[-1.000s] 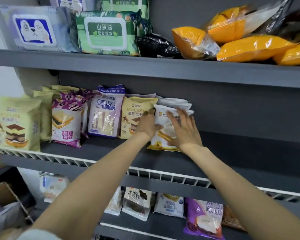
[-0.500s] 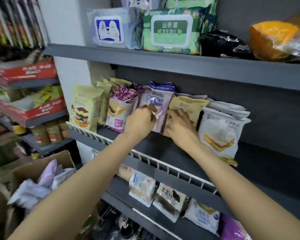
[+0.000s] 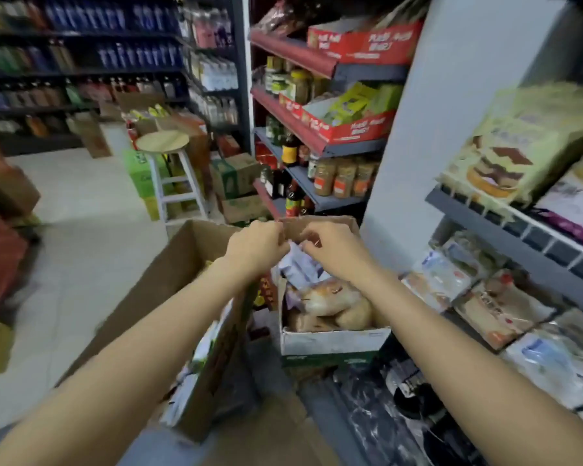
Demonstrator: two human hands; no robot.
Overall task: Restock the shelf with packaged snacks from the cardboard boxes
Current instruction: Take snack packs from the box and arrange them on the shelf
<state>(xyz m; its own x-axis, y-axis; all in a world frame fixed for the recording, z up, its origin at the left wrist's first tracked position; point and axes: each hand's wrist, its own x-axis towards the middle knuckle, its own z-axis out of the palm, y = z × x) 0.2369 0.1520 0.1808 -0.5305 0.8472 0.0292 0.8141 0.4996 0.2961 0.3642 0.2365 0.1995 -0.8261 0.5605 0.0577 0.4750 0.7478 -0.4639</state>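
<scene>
A shop aisle fills the view: a pale tiled floor runs back on the left to dark shelving packed with bottles, all blurred. Ahead stands a second rack with red-edged shelves carrying jars, bottles and red display trays, and beside it a white pillar. On the right, close by, is the grey shelf with a white wire front rail; yellow-green and purple snack packs stand on it, and clear-wrapped packs lie on the tiers below. The open floor is widest on the left; further back it is hemmed by stacked cartons and a round-topped white stool. Down the middle sit two cardboard boxes: a large brown one with its flaps up, its near wall tilted, and just right of it a smaller white-sided box holding wrapped bread and pale purple snack packets. Dark plastic wrapping lies on the floor between the smaller box and the shelf. Both bare forearms reach forward over the boxes. The left hand and right hand meet above the smaller box, fingers curled, close to the pale packets at the top of the pile; motion blur hides whether either truly pinches a packet.
</scene>
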